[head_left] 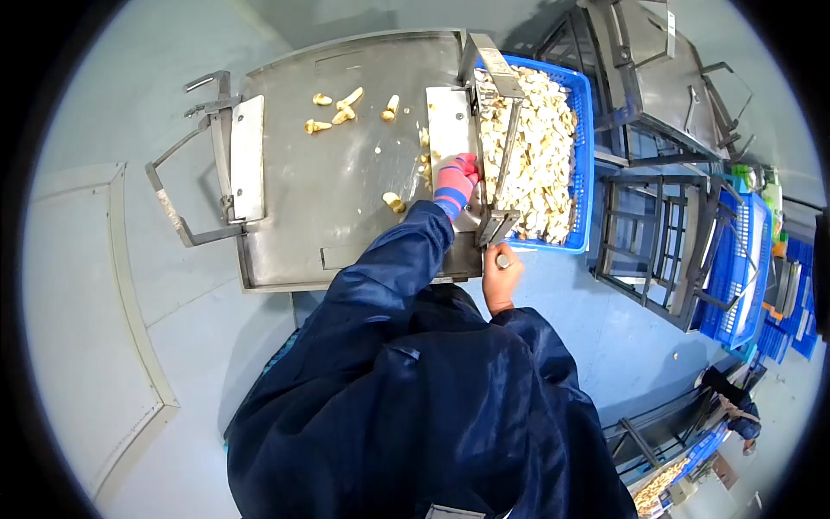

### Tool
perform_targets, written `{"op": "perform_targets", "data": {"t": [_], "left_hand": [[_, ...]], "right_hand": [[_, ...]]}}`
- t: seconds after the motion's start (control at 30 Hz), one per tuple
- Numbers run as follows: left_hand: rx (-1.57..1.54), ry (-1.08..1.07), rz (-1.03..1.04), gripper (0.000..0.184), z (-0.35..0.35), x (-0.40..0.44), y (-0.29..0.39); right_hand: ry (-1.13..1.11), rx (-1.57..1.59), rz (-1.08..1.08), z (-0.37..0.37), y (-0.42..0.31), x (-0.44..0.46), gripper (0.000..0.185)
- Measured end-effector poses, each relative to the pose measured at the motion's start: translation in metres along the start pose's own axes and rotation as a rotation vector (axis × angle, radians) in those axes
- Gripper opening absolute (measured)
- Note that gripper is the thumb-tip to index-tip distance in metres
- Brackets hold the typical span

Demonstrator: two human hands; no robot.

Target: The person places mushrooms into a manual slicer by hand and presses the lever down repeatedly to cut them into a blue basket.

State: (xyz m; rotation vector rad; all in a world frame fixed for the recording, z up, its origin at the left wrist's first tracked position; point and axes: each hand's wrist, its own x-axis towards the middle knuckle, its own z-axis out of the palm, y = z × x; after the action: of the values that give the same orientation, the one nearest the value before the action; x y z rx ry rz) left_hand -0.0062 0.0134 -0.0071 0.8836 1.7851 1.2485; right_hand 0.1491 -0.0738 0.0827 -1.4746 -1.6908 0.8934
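Note:
My left hand point(456, 183), in a pink and blue striped glove, rests on the white board point(448, 130) at the right side of the metal table point(328, 199). Its fingers are closed close beside the cutter's metal edge, and what they hold is hidden. My bare right hand point(501, 281) is wrapped round the handle point(502, 260) of the hand cutter point(497, 227) at the table's near right corner. Beyond the cutter, a blue basket point(584, 164) is filled with pale mushroom slices point(545, 147). Several whole mushrooms point(344, 114) lie on the table, one mushroom point(393, 202) near my left forearm.
At the table's left end is another cutter frame point(177, 190) with a white board point(248, 160). Metal racks point(653, 233) and stacked blue baskets point(739, 268) stand to the right. Another person point(735, 406) is at the lower right, near a tray of mushroom pieces point(661, 484).

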Motion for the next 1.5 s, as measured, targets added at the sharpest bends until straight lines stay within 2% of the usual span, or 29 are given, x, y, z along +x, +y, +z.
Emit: {"op": "perform_targets", "data": {"t": [0.07,0.2,0.3,0.43,0.47,0.57,0.6,0.63,0.7,0.73,0.83,0.93,1.03,1.07,1.17,1.27,1.37,1.4,1.43,1.5], "left_hand": [[-0.118,-0.019,-0.032,0.025,0.002,0.005,-0.017],[-0.024,-0.005,-0.075,0.021,0.007,0.007,-0.009],[0.175,0.03,-0.061,0.02,0.003,0.006,0.011],[0.314,0.096,-0.036,0.02,0.012,0.02,-0.015],[0.283,0.154,-0.001,0.018,0.015,0.018,-0.016],[0.297,0.164,-0.099,0.017,0.01,0.008,0.012],[0.21,0.179,-0.123,0.018,0.013,0.007,0.007],[-0.063,0.14,-0.223,0.017,0.014,0.011,0.003],[0.005,0.175,-0.112,0.02,0.0,0.006,-0.001],[0.112,0.191,0.066,0.023,-0.024,-0.007,0.023],[0.724,0.235,0.378,0.028,-0.097,-0.031,0.026],[0.997,-0.088,0.403,0.031,-0.149,-0.045,-0.04],[0.923,-0.357,0.273,0.032,-0.167,-0.055,-0.02],[0.949,-0.368,0.318,0.033,-0.168,-0.053,-0.025],[0.646,-0.149,0.06,0.038,-0.155,-0.052,-0.027],[0.159,-0.024,-0.069,0.042,-0.096,-0.035,-0.015],[0.15,0.089,0.009,0.038,-0.033,-0.015,-0.007],[0.197,0.065,-0.034,0.031,-0.018,-0.013,0.0],[0.307,0.146,0.155,0.027,-0.006,-0.009,-0.004],[0.283,0.213,0.145,0.029,0.004,-0.005,-0.009]], "right_hand": [[-0.033,-0.012,0.031,0.006,0.024,-0.009,0.023],[-0.05,-0.018,0.029,0.005,0.021,-0.009,0.022],[-0.055,0.023,0.093,0.0,0.006,-0.006,0.022],[-0.011,-0.054,0.061,-0.01,-0.026,0.004,0.021],[-0.001,-0.058,0.03,-0.008,-0.018,0.001,0.021],[-0.02,-0.048,0.012,0.0,0.011,-0.007,0.019],[-0.024,-0.032,0.001,0.001,0.013,-0.006,0.019],[-0.027,-0.013,-0.007,0.003,0.014,-0.007,0.019],[-0.028,0.004,0.026,0.003,0.015,-0.008,0.02],[-0.038,0.009,0.043,0.002,0.014,-0.008,0.02],[-0.054,0.031,0.072,0.0,0.009,-0.007,0.02],[-0.039,0.067,0.066,0.002,0.016,-0.008,0.02],[-0.053,0.07,0.08,0.002,0.012,-0.006,0.02],[-0.058,0.059,0.078,0.0,0.009,-0.004,0.019],[-0.07,0.042,0.083,-0.003,0.003,-0.002,0.02],[-0.053,0.047,0.082,-0.008,-0.014,0.002,0.02],[-0.047,0.039,0.056,-0.016,-0.034,0.009,0.019],[-0.047,0.025,0.058,-0.017,-0.036,0.011,0.02],[-0.053,0.013,0.06,-0.018,-0.038,0.012,0.02],[-0.064,-0.021,0.06,-0.018,-0.037,0.014,0.022]]}}
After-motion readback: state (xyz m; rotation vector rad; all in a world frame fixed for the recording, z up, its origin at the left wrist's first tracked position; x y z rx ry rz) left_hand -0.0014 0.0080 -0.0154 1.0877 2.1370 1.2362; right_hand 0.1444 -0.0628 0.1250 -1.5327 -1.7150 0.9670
